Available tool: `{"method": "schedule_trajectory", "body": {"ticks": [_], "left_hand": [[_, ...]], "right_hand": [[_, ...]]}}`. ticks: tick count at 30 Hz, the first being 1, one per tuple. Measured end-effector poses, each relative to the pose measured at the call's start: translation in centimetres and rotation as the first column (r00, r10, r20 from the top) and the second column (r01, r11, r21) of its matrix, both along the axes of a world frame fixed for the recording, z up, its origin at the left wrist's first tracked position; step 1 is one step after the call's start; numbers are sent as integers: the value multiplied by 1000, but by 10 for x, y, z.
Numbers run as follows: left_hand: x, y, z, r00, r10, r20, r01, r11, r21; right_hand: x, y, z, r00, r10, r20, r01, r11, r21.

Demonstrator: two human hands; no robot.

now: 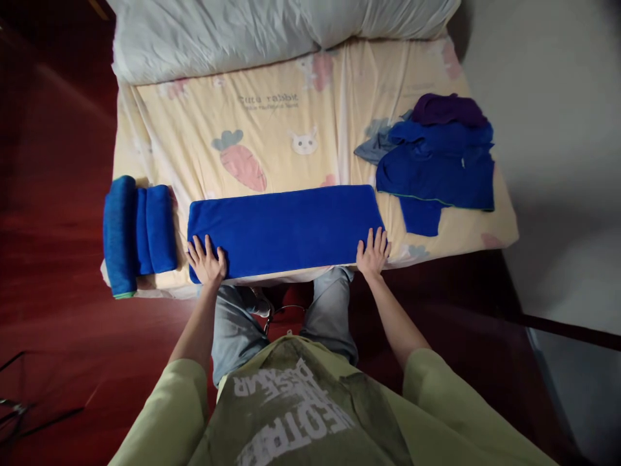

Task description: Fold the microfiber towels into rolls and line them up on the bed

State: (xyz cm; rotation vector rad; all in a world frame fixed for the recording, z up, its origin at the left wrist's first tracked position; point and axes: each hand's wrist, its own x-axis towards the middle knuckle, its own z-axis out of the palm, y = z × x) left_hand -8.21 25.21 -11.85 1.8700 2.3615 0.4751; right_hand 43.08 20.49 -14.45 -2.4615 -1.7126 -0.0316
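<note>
A blue towel (286,226) lies flat as a long rectangle along the near edge of the bed. My left hand (207,262) rests on its near left corner, fingers spread. At the opposite end, my right hand (373,254) lies palm down on the near right corner, its fingers stretched out over the cloth's edge. Neither hand grips anything. Left of the flat towel, several rolled blue towels (162,230) sit side by side, close to my left hand.
A loose pile of blue cloths (436,162) with a purple cloth (449,110) on top lies at the bed's right. A pale quilt (281,32) is bunched along the far side of the patterned bed sheet (184,142). A wall (557,162) stands to the right.
</note>
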Motion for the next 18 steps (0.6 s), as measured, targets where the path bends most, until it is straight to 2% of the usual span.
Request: {"method": "schedule_trajectory", "body": {"ticks": [5,8,10,13,15,18], "left_hand": [[4,-1,6,1000,-12,15,12,1000,5],[-4,9,12,996,-89,4,89,996,-13],[-10,27,18,987,-160,6,160,986,-56],[-18,67,27,976,-218,20,218,968,-127],[-22,96,28,978,-208,33,210,965,-159],[-25,126,19,982,-175,66,183,969,-164]], "right_hand": [[-4,6,11,1000,1,-28,-3,997,-78],[-1,19,24,999,7,-48,-14,990,-140],[0,38,32,998,29,-52,-36,990,-139],[-1,80,38,993,74,-90,-86,987,-138],[-1,111,36,988,76,-137,-99,980,-172],[2,148,23,989,33,-142,-60,980,-187]]}}
